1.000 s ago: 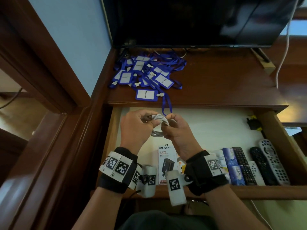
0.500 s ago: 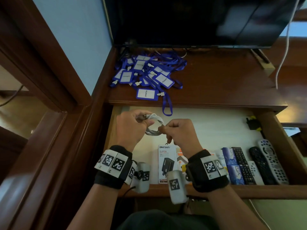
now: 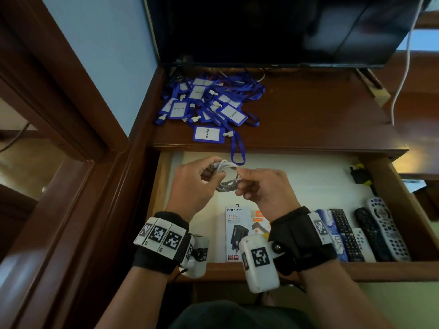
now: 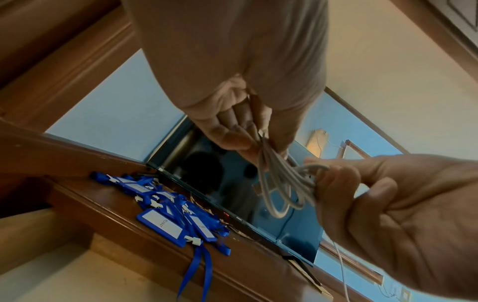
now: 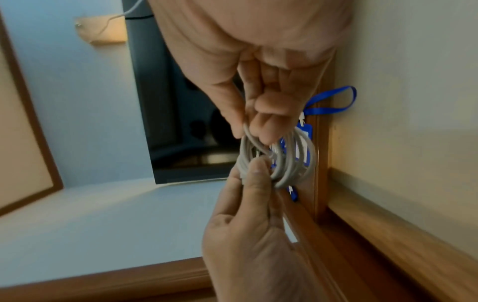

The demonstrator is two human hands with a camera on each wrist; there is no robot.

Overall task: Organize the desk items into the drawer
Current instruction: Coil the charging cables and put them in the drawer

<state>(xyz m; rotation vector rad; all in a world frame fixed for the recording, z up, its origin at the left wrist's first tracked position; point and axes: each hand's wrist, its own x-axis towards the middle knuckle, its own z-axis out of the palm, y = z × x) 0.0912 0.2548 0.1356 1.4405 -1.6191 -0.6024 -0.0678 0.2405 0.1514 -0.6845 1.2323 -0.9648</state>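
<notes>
A coiled white cable [image 3: 226, 175] hangs between both hands above the open drawer [image 3: 308, 269]. My left hand [image 3: 192, 184] grips one side of the coil [image 4: 274, 183], fingers curled round its loops. On the other side my right hand [image 3: 266, 188] pinches a strand [image 5: 279, 161] between thumb and fingers. A pile of blue badge holders with lanyards [image 3: 209, 103] lies on the desk top, one lanyard loop hanging over the edge into the drawer.
In the drawer lie a charger box [image 3: 237, 231], an orange packet [image 3: 260, 222], a blue box [image 3: 330, 233] and several remote controls [image 3: 370, 231]; a black plug [image 3: 358, 174] sits at the back right. A monitor [image 3: 273, 29] stands behind the badges.
Both hands have drawn slightly apart along the coil. The right hand now pinches a strand at the side instead of covering the coil.
</notes>
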